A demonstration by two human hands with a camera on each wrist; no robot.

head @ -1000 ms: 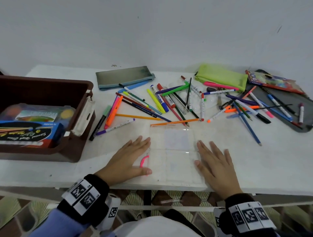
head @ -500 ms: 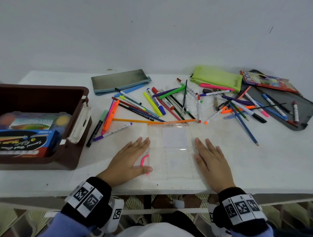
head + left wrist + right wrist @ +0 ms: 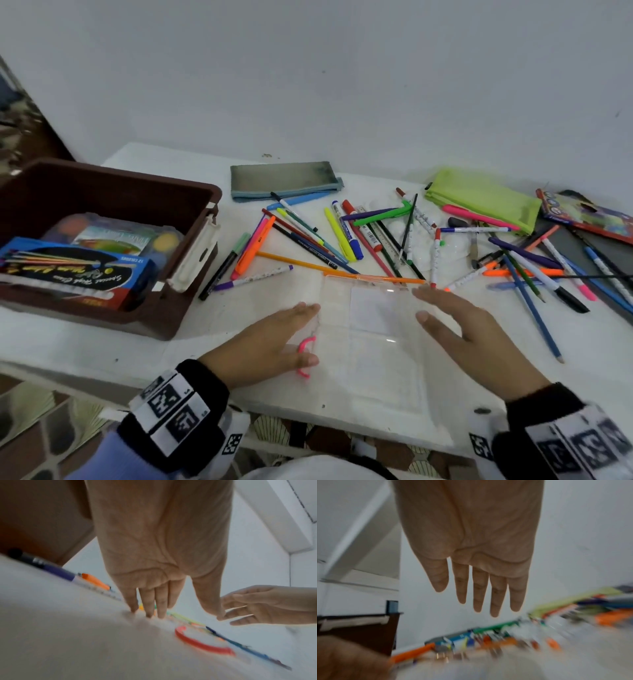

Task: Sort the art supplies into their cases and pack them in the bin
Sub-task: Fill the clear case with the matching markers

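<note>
A clear plastic case (image 3: 373, 346) with a pink loop handle (image 3: 303, 356) lies flat near the table's front edge. My left hand (image 3: 274, 337) rests flat beside its left edge, fingers straight, thumb by the pink handle (image 3: 202, 644). My right hand (image 3: 466, 329) hovers over the case's right side, fingers straight and holding nothing; the right wrist view shows the right hand (image 3: 481, 588) lifted off the table. A heap of pens, markers and pencils (image 3: 376, 240) lies behind the case. The brown bin (image 3: 164, 284) stands at the left.
In the bin lie a blue pencil box (image 3: 78, 274) and a paint set (image 3: 113, 233). A grey pouch (image 3: 284, 178), a green pouch (image 3: 479, 198), a dark tray (image 3: 582, 246) and a colourful packet (image 3: 582, 216) sit at the back. The table's front edge is close to my wrists.
My right hand has lifted off the table and moved forward over the case's right side. The left hand stays flat by the pink handle. My head view shifted.
</note>
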